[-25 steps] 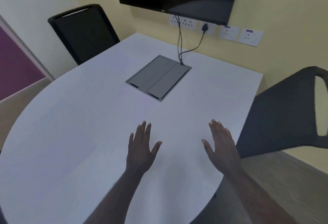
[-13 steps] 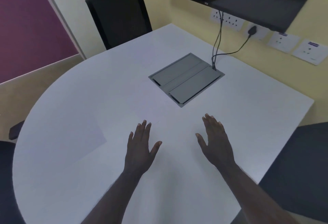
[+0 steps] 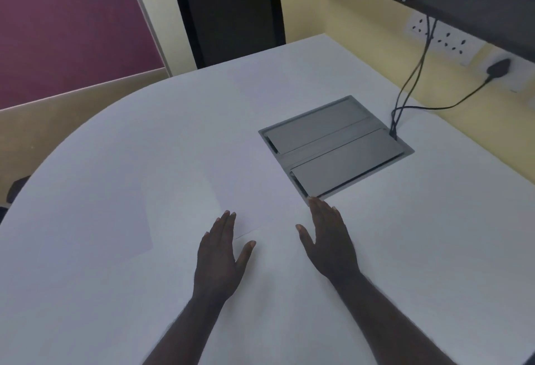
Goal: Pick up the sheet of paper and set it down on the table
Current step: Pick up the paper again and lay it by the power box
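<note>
The head view showed a smooth white bench [image 3: 110,292] with a rounded near edge. A thin white paper [image 3: 202,199] lay flat on it, its outline faint, left of the grey metal hatch [image 3: 335,147] set flush in the bench top. Black cables [image 3: 405,95] ran into the hatch's far corner. The left hand [image 3: 220,252], fingers straight and thumb spread, lay over the paper's near corner, holding nothing. The right hand [image 3: 330,240], fingers straight, reached toward the hatch's near corner, holding nothing.
</note>
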Tool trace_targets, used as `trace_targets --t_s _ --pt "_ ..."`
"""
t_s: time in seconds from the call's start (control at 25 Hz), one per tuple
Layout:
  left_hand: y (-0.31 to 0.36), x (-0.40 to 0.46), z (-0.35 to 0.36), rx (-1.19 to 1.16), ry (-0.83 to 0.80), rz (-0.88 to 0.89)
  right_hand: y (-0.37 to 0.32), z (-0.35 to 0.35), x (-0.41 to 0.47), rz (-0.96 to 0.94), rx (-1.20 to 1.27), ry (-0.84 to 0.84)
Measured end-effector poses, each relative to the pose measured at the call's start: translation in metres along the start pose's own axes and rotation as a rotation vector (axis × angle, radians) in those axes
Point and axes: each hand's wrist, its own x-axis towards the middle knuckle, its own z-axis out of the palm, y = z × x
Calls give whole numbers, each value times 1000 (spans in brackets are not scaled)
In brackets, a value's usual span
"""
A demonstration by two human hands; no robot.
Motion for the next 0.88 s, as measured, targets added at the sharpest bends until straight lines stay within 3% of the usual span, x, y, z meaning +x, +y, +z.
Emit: trace_targets --t_s 0.36,0.88 --pt "-29 76 14 39 41 -114 1 65 94 -35 86 -134" --pt "-65 147 37 101 9 -476 12 121 152 -69 108 -263"
